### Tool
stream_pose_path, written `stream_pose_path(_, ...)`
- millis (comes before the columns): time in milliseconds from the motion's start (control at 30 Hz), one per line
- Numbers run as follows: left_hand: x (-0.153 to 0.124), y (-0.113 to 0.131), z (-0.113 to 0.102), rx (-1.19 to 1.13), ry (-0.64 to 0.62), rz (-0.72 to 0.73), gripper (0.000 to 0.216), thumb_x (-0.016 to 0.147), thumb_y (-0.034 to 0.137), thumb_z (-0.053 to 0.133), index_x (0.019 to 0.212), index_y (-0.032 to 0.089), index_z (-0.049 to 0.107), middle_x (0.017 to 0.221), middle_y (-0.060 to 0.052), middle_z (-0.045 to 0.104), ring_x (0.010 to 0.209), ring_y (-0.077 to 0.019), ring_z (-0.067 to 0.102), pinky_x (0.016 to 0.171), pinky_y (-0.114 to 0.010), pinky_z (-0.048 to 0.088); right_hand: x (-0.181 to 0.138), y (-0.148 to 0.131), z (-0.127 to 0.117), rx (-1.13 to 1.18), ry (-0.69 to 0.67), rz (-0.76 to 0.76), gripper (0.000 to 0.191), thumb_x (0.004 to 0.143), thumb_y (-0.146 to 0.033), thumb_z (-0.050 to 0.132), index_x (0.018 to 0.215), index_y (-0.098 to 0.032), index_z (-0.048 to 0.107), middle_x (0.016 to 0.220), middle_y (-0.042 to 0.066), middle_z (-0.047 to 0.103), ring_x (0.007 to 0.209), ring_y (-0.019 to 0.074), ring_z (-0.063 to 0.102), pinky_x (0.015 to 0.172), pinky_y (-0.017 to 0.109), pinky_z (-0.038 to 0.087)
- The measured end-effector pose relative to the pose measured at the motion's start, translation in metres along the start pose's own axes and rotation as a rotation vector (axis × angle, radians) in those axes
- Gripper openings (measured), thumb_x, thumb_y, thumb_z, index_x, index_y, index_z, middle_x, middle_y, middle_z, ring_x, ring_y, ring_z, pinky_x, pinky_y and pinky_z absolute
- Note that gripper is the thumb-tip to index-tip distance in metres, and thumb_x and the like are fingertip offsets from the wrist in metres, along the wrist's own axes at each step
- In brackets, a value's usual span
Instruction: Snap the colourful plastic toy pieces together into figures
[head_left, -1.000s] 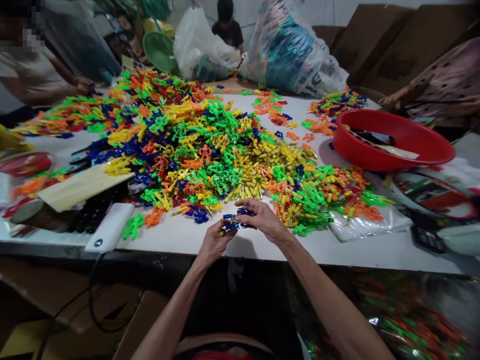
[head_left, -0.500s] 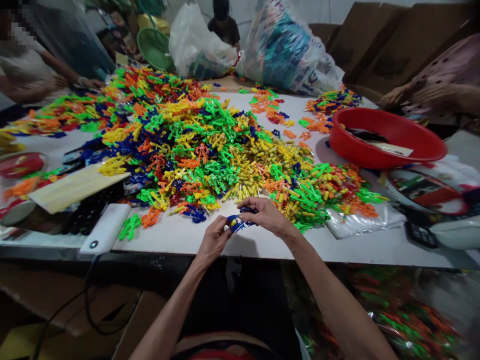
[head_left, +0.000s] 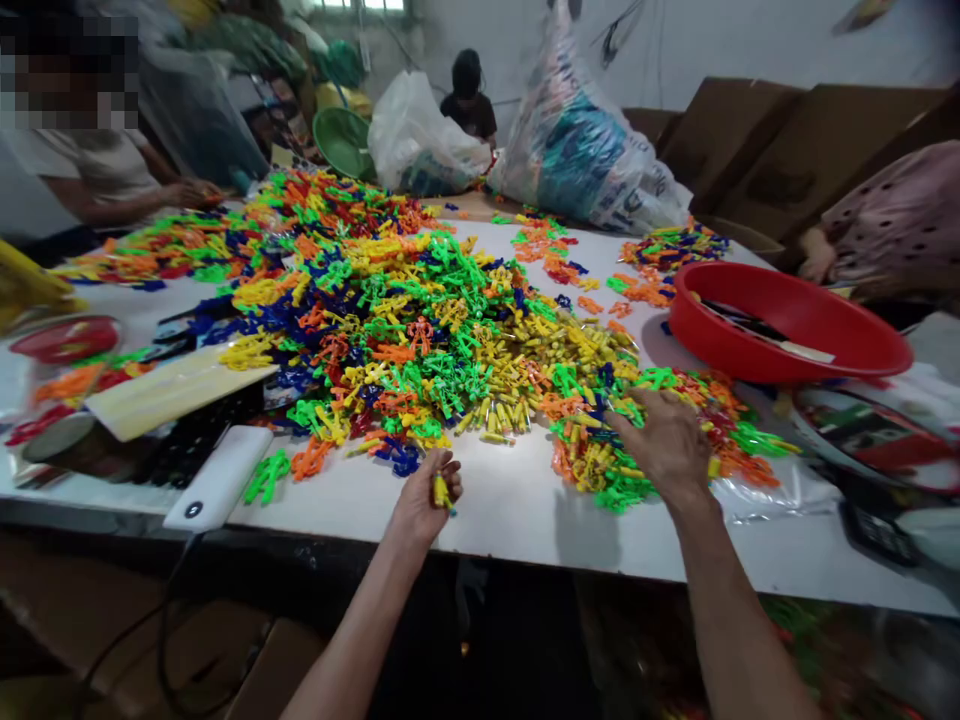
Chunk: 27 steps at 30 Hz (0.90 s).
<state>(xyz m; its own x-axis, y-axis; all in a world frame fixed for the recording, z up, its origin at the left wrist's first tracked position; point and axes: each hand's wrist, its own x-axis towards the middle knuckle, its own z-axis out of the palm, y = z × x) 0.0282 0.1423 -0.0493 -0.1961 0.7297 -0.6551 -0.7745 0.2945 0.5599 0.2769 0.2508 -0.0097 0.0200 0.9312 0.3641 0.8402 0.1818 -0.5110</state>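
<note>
A big heap of small plastic toy pieces (head_left: 420, 310) in green, yellow, orange, blue and red covers the white table (head_left: 510, 505). My left hand (head_left: 427, 497) hovers over the table's near edge, its fingers closed round a small yellow and blue piece (head_left: 441, 490). My right hand (head_left: 667, 445) lies palm down on the green and orange pieces (head_left: 600, 470) at the heap's near right side. Its fingers curl into the pieces; I cannot make out what they hold.
A red basin (head_left: 787, 325) stands at the right with packaged goods (head_left: 862, 425) in front of it. A white power bank (head_left: 217, 480) and a dark tray (head_left: 165, 420) sit at the near left. Other people work at the far left, back and right, beside large plastic bags (head_left: 585, 150).
My hands have parted: the right one moved right onto the green and orange pieces. The left one stayed low with its piece. The blue piece between them is gone from view.
</note>
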Motion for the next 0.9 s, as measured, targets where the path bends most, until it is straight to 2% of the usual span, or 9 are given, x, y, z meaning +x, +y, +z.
stream_pose_path(67, -0.005, 0.009, 0.001, -0.152, 0.01, -0.094, 0.016, 0.084, 0.019, 0.047, 0.073, 0.012, 0.055, 0.064, -0.005, 0.057, 0.056, -0.0126, 0.058, 0.057, -0.028, 0.05, 0.008, -0.019, 0.018, -0.06, 0.051, -0.048, 0.036, 0.073, -0.035, 0.057, 0.103, -0.015, 0.062, 0.102, 0.014, 0.062, 0.095, 0.0286, 0.055, 0.079, 0.039, 0.042)
stream_pose_path(100, -0.008, 0.012, 0.001, -0.177, 0.013, -0.1, 0.014, 0.084, 0.015, 0.045, 0.075, 0.012, 0.055, 0.065, -0.005, 0.057, 0.06, -0.0147, 0.061, 0.061, -0.032, 0.052, 0.01, -0.035, 0.032, -0.035, -0.024, -0.084, 0.033, 0.076, -0.033, 0.055, 0.102, -0.015, 0.062, 0.102, 0.013, 0.062, 0.094, 0.0264, 0.056, 0.079, 0.037, 0.043)
stream_pose_path(167, -0.011, 0.013, 0.0, -0.159, 0.0, -0.085, 0.01, 0.082, 0.011, 0.045, 0.081, 0.012, 0.055, 0.067, -0.006, 0.059, 0.061, -0.016, 0.061, 0.062, -0.035, 0.053, 0.008, -0.073, 0.069, 0.037, -0.308, -0.189, 0.024, 0.079, -0.027, 0.051, 0.097, -0.017, 0.063, 0.099, 0.009, 0.063, 0.088, 0.0212, 0.058, 0.076, 0.031, 0.044)
stream_pose_path(233, -0.012, 0.011, -0.004, -0.113, -0.026, -0.061, 0.013, 0.079, 0.006, 0.047, 0.088, 0.012, 0.055, 0.07, -0.006, 0.061, 0.061, -0.0158, 0.061, 0.062, -0.034, 0.053, 0.004, -0.111, 0.106, 0.021, -0.479, -0.253, 0.022, 0.081, -0.028, 0.05, 0.097, -0.018, 0.061, 0.099, 0.009, 0.063, 0.092, 0.0216, 0.058, 0.077, 0.032, 0.043)
stream_pose_path(367, -0.01, 0.009, -0.018, -0.051, -0.097, 0.002, 0.045, 0.065, -0.011, 0.048, 0.102, 0.014, 0.055, 0.08, -0.006, 0.064, 0.075, -0.0158, 0.064, 0.074, -0.034, 0.052, 0.004, -0.153, 0.148, -0.026, -0.511, -0.2, 0.042, 0.076, -0.031, 0.058, 0.115, -0.017, 0.049, 0.115, 0.013, 0.056, 0.097, 0.0254, 0.057, 0.078, 0.035, 0.043)
stream_pose_path(500, -0.009, 0.013, -0.028, -0.032, -0.148, 0.041, 0.037, 0.065, -0.008, 0.059, 0.097, 0.012, 0.058, 0.094, -0.01, 0.066, 0.086, -0.0181, 0.065, 0.081, -0.033, 0.051, 0.011, -0.145, 0.146, 0.05, -0.456, -0.148, 0.041, 0.072, -0.032, 0.063, 0.109, -0.017, 0.051, 0.109, 0.012, 0.059, 0.092, 0.0252, 0.057, 0.075, 0.035, 0.042)
stream_pose_path(667, -0.007, 0.009, -0.026, -0.028, -0.16, 0.033, 0.028, 0.068, 0.004, 0.067, 0.094, 0.01, 0.059, 0.091, -0.011, 0.068, 0.082, -0.0185, 0.066, 0.074, -0.029, 0.053, -0.011, -0.109, 0.114, 0.49, -0.345, 0.182, 0.036, 0.063, -0.049, 0.067, 0.075, -0.018, 0.053, 0.069, 0.001, 0.058, 0.064, 0.0157, 0.053, 0.055, 0.026, 0.04)
stream_pose_path(800, -0.009, 0.001, -0.017, -0.001, -0.183, 0.091, 0.038, 0.067, 0.006, 0.069, 0.102, 0.012, 0.056, 0.087, -0.009, 0.068, 0.078, -0.0163, 0.066, 0.069, -0.025, 0.053, -0.052, -0.097, 0.088, 1.008, -0.472, 0.436, 0.039, 0.058, -0.048, 0.072, 0.073, -0.019, 0.05, 0.057, -0.006, 0.051, 0.044, 0.0081, 0.042, 0.039, 0.021, 0.033)
stream_pose_path(900, -0.013, -0.003, -0.014, 0.139, -0.214, 0.138, 0.041, 0.066, 0.012, 0.073, 0.102, 0.012, 0.054, 0.089, -0.01, 0.068, 0.058, -0.0121, 0.062, 0.048, -0.02, 0.047, -0.072, -0.094, 0.077, 1.244, -0.562, 0.594, 0.04, 0.055, -0.044, 0.076, 0.074, -0.019, 0.051, 0.059, -0.006, 0.054, 0.04, 0.0071, 0.045, 0.038, 0.021, 0.036)
